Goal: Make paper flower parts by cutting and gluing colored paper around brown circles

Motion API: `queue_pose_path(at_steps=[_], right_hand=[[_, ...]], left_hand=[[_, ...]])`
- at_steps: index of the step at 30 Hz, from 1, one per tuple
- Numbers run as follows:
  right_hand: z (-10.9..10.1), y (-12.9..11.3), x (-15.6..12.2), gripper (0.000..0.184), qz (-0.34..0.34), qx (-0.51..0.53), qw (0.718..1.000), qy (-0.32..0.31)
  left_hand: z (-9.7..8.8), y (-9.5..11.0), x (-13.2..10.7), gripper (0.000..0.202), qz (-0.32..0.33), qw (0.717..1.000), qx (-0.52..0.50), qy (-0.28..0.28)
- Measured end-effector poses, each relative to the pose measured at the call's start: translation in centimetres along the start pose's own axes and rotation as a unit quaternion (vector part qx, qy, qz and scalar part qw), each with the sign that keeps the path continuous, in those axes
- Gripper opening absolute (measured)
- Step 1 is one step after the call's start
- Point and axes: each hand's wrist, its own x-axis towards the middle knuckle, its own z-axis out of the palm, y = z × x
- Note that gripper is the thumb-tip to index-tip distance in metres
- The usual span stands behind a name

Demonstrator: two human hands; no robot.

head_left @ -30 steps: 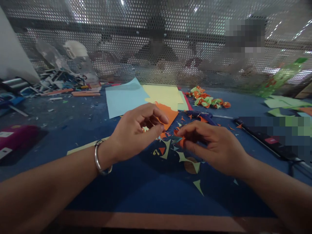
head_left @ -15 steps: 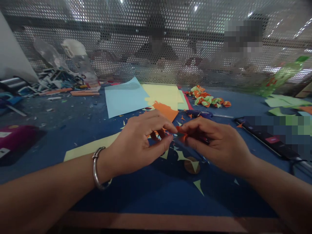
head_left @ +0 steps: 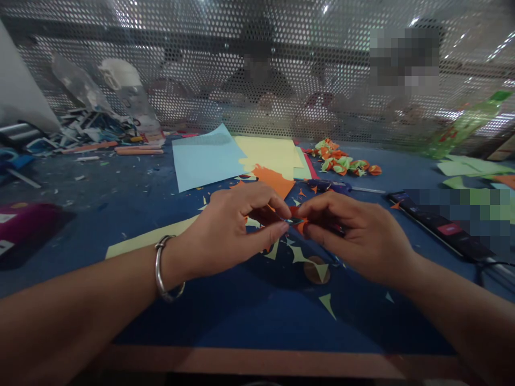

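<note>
Over the middle of the blue table, my two hands meet fingertip to fingertip. My right hand (head_left: 358, 230) pinches a small folded orange paper piece (head_left: 301, 227) between thumb and forefinger. My left hand (head_left: 237, 230), with a silver bangle at the wrist, pinches a thin pale edge at the same piece; the fingers hide much of it. Below lie pale yellow paper scraps (head_left: 298, 254) and a round brown disc (head_left: 316, 269). Just behind my hands is a torn orange sheet (head_left: 276, 181).
Light blue paper (head_left: 205, 158) and yellow paper (head_left: 269, 153) lie behind. Small orange and green paper shapes (head_left: 341, 163) are heaped near a perforated metal screen (head_left: 193, 32). A blue-handled screwdriver (head_left: 330, 185), a phone (head_left: 438, 225), a purple object (head_left: 28, 225) and bottles surround the work.
My left fingertips have closed in on the small orange piece, which has turned slightly. Both hands stay in nearly the same place.
</note>
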Motion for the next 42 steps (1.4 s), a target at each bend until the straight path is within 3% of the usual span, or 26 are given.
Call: queue_pose_path(at_steps=[7, 15, 23, 31, 42], right_hand=[[0.0, 0.0, 0.0, 0.013, 0.002, 0.000, 1.000, -0.001], [0.1, -0.1, 0.0, 0.017, -0.006, -0.007, 1.000, 0.001], [0.3, -0.1, -0.1, 0.014, 0.000, -0.009, 1.000, 0.000], [0.3, -0.1, -0.1, 0.013, -0.002, 0.006, 1.000, -0.001], [0.1, -0.5, -0.2, 0.016, -0.009, 0.023, 1.000, 0.000]], left_hand=[[0.6, -1.4, 0.2, 0.012, -0.056, 0.991, -0.119, -0.017], [0.8, -1.3, 0.3, 0.013, -0.110, 0.987, -0.116, -0.003], [1.3, -1.1, 0.8, 0.006, -0.141, 0.974, -0.176, 0.018], [1.0, -1.5, 0.6, 0.017, -0.139, 0.971, -0.193, -0.011], [0.8, -1.5, 0.4, 0.017, -0.137, 0.964, -0.225, -0.018]])
